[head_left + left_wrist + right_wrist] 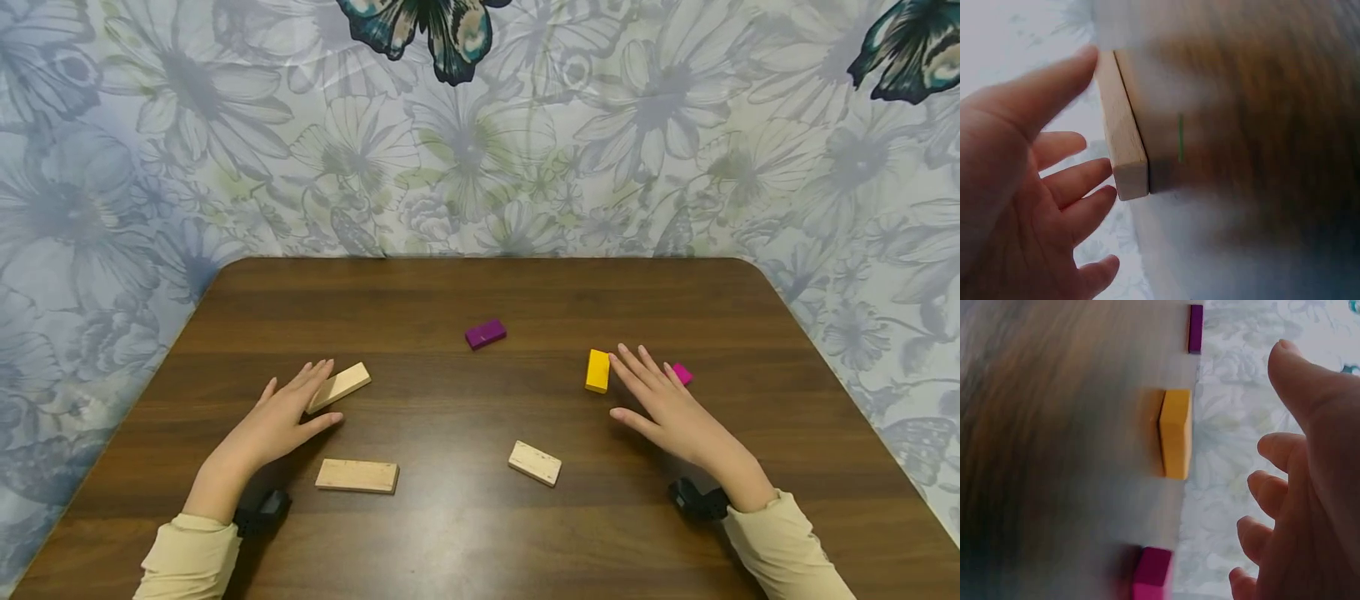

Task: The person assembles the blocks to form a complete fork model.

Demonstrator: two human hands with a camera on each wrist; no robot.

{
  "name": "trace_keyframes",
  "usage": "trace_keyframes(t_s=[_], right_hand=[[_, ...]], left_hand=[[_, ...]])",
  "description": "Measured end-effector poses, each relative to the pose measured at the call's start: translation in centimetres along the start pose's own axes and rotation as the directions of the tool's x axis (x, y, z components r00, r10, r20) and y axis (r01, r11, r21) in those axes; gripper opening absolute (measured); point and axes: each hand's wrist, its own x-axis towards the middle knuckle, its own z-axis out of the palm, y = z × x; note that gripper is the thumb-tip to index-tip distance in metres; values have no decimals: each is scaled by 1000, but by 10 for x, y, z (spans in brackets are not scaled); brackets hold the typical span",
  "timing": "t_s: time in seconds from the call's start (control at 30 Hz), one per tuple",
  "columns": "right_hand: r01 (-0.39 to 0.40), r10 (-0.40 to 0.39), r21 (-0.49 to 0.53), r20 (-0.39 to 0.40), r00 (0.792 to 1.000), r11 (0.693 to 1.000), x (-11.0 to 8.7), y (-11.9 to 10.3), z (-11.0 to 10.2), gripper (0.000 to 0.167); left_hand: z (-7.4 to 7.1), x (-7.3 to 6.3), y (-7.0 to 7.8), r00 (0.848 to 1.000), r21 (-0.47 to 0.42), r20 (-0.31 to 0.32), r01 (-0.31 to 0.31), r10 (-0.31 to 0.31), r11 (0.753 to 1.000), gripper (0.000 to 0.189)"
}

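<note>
My left hand (273, 429), fingers spread and straight, hovers by a plain wooden block (341, 388), covering its near end in the head view. Another, longer wooden block (356, 475) lies just below that hand. In the left wrist view, a plain block (1124, 128) shows right beside the fingertips. On the other side, my right hand (678, 421) is held with its fingers extended between a yellow block (597, 371) and a pink block (682, 374), which it partly hides. The right wrist view shows nothing within its fingers, with the yellow block (1175, 434) apart from them.
A purple block (486, 334) lies toward the table's far side. Closer in, a short wooden block (535, 463) sits right of the middle. The brown wooden table (450, 542) ends at a wall with floral paper (465, 167). Dark cameras are strapped at both wrists.
</note>
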Motion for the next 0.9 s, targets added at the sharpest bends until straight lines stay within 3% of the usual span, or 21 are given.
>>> trace_keyframes(t_s=[0.1, 0.3, 0.57, 0.73, 0.9], right_hand=[[-17, 16, 21, 13, 1000, 1000, 3, 4, 5, 73], [11, -14, 69, 53, 998, 998, 16, 3, 13, 71], [27, -34, 106, 64, 997, 994, 29, -2, 23, 71], [7, -19, 167, 69, 997, 986, 29, 3, 30, 72], [35, -46, 246, 39, 998, 969, 27, 11, 40, 70]], left_hand=[[1, -3, -7, 1000, -19, 14, 9, -9, 1000, 80], [4, -6, -20, 1000, -50, -14, -3, 2, 999, 73], [13, -4, -32, 995, -93, -101, -31, 21, 995, 62], [17, -1, -38, 980, -111, -191, -70, 47, 991, 50], [23, 3, -43, 966, -149, -257, -77, 36, 986, 39]])
